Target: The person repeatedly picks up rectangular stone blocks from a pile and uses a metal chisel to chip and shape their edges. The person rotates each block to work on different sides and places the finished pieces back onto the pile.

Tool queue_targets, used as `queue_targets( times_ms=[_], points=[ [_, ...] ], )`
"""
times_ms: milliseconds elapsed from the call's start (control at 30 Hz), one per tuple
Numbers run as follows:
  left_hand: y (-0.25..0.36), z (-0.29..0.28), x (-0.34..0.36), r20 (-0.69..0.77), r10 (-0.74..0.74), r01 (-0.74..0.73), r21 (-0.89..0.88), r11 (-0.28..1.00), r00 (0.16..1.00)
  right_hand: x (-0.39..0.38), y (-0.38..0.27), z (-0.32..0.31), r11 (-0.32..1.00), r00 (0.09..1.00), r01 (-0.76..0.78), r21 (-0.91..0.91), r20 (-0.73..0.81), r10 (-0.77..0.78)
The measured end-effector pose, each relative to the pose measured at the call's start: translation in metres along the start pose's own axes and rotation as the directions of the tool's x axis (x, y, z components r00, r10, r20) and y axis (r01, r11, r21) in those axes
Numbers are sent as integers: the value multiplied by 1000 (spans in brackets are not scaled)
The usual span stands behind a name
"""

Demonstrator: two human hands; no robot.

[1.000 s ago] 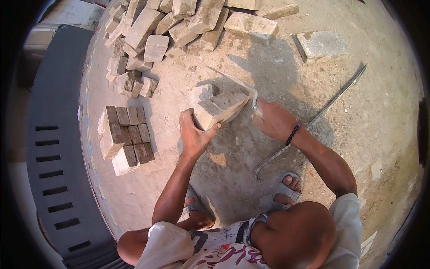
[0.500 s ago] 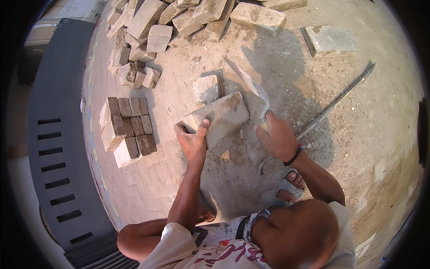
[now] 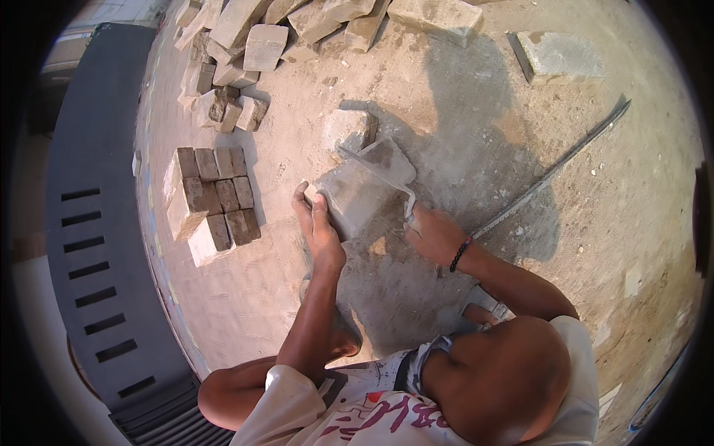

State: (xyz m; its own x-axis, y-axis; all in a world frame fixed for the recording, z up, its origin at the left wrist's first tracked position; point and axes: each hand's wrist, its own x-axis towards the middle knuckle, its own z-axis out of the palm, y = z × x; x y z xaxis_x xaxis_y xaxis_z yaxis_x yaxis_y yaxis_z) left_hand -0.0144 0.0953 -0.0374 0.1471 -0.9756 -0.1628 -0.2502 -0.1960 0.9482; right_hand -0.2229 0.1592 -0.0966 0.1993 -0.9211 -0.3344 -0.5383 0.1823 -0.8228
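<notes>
My left hand (image 3: 321,236) grips the left end of a long grey-brown block (image 3: 353,199), its thumb and fingers at that end. The block's far right end lies close to a smaller pale stone block (image 3: 348,128) on the sandy ground; whether they touch I cannot tell. My right hand (image 3: 437,236) is closed round the handle of a trowel (image 3: 375,169). The trowel's pointed metal blade reaches left across the block's upper face, with its tip near the smaller stone; contact with the face is unclear.
A small brick stack (image 3: 223,195) stands to the left, with a loose block pile (image 3: 297,30) beyond. At far right lies a single block (image 3: 561,56). A long thin dark bar (image 3: 558,169) crosses the ground on the right. A slotted dark gate (image 3: 85,186) borders the left.
My right hand has moved left and slightly nearer, swinging the trowel blade from beside the block to over it. My left hand's thumb has shifted from the upper face toward the block's left end.
</notes>
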Motion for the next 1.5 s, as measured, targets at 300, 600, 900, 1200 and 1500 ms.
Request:
queue_targets(
  times_ms=[300, 600, 900, 1200, 1500],
  points=[
    [16, 31, 1, -11, 51, -52, -111, 993, 999, -41, -19, 3, 974, 978, 118, 193, -194, -80],
    [9, 13, 29, 306, 702, -734, 506, 453, 643, -36, -14, -10, 977, 991, 40, 210, -131, -12],
    [75, -26, 94, 1000, -21, -862, -5, -507, 6, -21, 42, -12, 834, 954, -163, 527, -132, 270],
    [68, -1, 14, 633, 159, -628, 641, 441, 757, -66, -14, -28, 913, 925, 123, 389, -379, 37],
    [29, -8, -15, 456, 274, -528, 656, 539, 847, -20, 51, -35, 994, 996, -94, 49, 0, 94]
  ],
)
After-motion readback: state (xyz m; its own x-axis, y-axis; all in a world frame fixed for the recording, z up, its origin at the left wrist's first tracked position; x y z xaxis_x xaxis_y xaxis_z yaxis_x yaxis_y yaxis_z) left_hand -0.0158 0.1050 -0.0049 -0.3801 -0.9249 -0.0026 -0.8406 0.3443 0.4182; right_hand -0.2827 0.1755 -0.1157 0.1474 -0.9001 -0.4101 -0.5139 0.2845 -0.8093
